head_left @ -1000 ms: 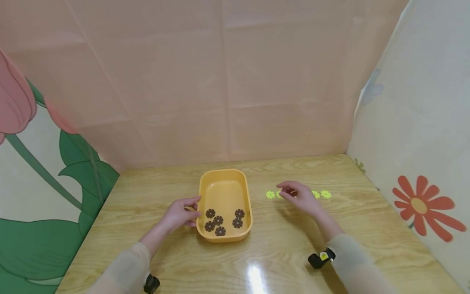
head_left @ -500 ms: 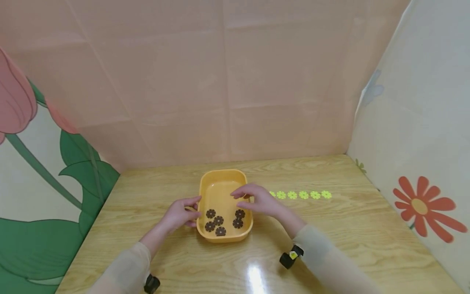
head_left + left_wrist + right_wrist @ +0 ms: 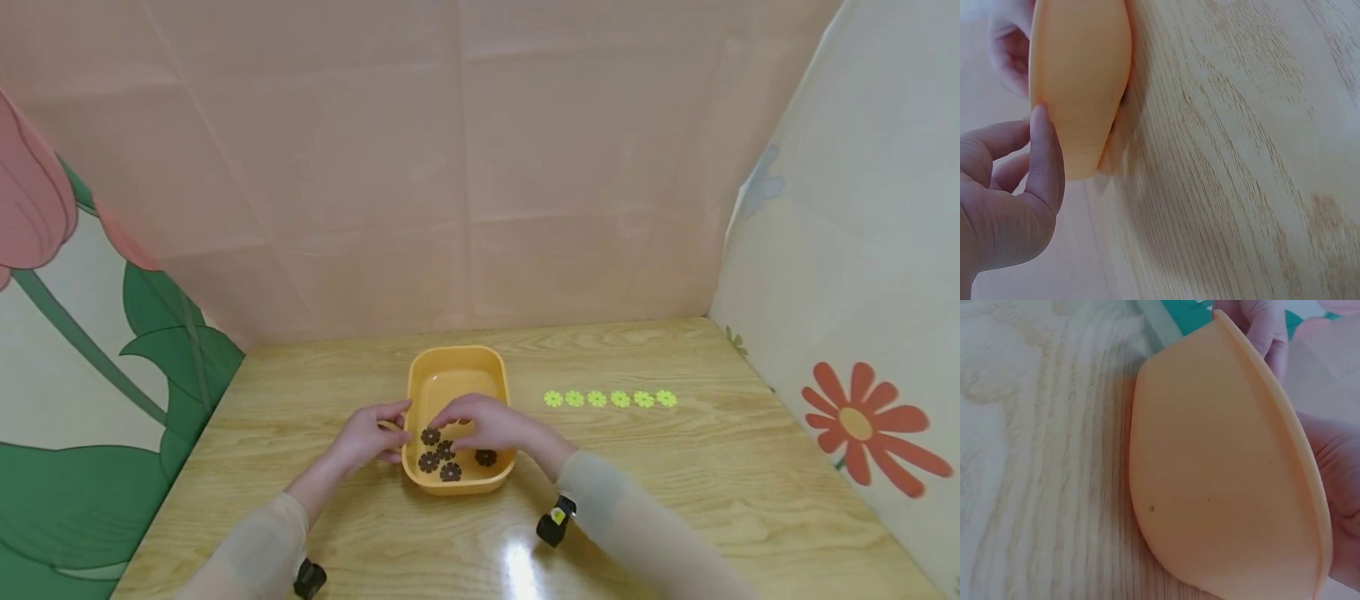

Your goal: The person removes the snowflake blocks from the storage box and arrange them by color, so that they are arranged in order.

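A yellow-orange plastic tub [image 3: 457, 364] stands on the wooden table, seen from outside in both wrist views. My left hand [image 3: 367, 435] holds the rim on its left side, with the thumb [image 3: 1041, 150] against the wall in the left wrist view. My right hand [image 3: 483, 422] reaches inside the tub, thumb and fingers apart, over several brown notched snowflake discs [image 3: 451, 472]. Its fingertips come close to a disc [image 3: 431, 436] on the left; contact cannot be told. The tub wall hides these fingertips in the right wrist view.
Right of the tub, several yellow-green snowflake discs [image 3: 597, 399] lie in a straight row on the table [image 3: 637, 475]. A pinkish sheet [image 3: 360, 275] hangs behind the table, with flower-printed panels on both sides.
My right hand has moved left from the yellow-green row, over the tub's right rim and into the tub above the brown discs. The left hand stays at the left rim.
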Available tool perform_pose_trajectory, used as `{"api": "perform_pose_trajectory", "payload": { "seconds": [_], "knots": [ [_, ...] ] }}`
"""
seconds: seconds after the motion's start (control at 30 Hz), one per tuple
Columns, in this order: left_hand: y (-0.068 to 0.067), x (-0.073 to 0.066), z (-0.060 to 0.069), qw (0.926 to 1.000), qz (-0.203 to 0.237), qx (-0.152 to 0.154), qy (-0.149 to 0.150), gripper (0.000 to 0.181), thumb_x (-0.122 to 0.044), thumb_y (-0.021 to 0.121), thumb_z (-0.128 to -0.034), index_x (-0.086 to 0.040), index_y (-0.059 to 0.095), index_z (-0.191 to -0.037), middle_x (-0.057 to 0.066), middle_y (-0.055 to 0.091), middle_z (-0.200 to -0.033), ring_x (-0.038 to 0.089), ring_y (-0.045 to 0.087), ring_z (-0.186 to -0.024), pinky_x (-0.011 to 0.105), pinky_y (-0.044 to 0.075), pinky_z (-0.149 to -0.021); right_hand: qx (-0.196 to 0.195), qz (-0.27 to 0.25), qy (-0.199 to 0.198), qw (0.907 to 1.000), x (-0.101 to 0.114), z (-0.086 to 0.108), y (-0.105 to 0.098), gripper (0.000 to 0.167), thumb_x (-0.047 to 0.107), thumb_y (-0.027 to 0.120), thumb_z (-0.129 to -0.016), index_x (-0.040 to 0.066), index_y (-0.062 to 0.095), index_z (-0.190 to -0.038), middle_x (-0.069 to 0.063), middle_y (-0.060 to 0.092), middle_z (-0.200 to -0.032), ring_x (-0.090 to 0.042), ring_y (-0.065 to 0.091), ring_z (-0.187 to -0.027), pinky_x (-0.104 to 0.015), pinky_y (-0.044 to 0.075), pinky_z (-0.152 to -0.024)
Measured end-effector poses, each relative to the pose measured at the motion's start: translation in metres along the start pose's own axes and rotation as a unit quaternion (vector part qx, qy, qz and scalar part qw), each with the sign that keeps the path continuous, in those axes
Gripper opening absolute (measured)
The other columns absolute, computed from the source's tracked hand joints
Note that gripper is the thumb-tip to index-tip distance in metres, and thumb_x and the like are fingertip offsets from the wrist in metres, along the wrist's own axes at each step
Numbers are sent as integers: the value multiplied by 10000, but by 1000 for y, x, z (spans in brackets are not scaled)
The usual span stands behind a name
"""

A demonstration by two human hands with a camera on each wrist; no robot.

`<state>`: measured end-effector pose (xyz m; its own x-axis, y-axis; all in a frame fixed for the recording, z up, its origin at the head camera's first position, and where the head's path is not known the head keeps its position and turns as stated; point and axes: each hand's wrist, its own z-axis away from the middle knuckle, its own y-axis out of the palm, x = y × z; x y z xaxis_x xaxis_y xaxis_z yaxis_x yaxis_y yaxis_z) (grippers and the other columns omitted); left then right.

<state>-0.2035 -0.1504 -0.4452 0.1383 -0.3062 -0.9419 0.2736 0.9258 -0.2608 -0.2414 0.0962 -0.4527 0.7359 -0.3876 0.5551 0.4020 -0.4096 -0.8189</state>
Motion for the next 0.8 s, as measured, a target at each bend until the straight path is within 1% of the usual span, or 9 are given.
{"api": "perform_pose_trajectory", "payload": {
  "seconds": [0.1,0.2,0.37,0.6,0.8],
  "knots": [
    [0,-1,0,10000,14,-3,-2,614,85,690,-853,5,487,-1426,245,533,-1154,237,620,-766,388,650,-660,267,-103,177,9994,-3,-6,3,400,64,761,-858,89,675,-1248,9,661,-1231,-134,584,-1122,-259,497,-995],
    [0,-2,0,10000,18,-7,-11,617,83,694,-852,1,488,-1427,244,533,-1157,238,618,-764,390,650,-658,472,-61,353,9982,-8,-11,6,381,61,765,-853,110,694,-1224,26,666,-1210,-112,577,-1107,-252,486,-996],
    [0,-3,0,10000,22,-12,-36,621,81,697,-851,-10,491,-1429,238,534,-1157,233,611,-767,385,649,-657,695,-28,589,9958,-11,-15,8,350,54,775,-832,125,724,-1171,33,667,-1146,-118,578,-1068,-261,470,-1006],
    [0,-1,-1,10000,23,-8,-27,615,86,691,-853,-9,493,-1427,238,536,-1153,228,612,-764,381,649,-658,824,75,782,9935,-10,-18,11,343,29,786,-796,120,744,-1124,7,657,-1088,-133,578,-1018,-261,475,-984],
    [0,-1,0,10000,14,16,-12,613,90,686,-855,-2,487,-1428,237,534,-1151,222,611,-752,379,649,-657,908,260,950,9910,-11,-21,15,316,49,805,-788,171,760,-1076,46,635,-1039,-110,571,-986,-252,475,-969]
  ]
}}
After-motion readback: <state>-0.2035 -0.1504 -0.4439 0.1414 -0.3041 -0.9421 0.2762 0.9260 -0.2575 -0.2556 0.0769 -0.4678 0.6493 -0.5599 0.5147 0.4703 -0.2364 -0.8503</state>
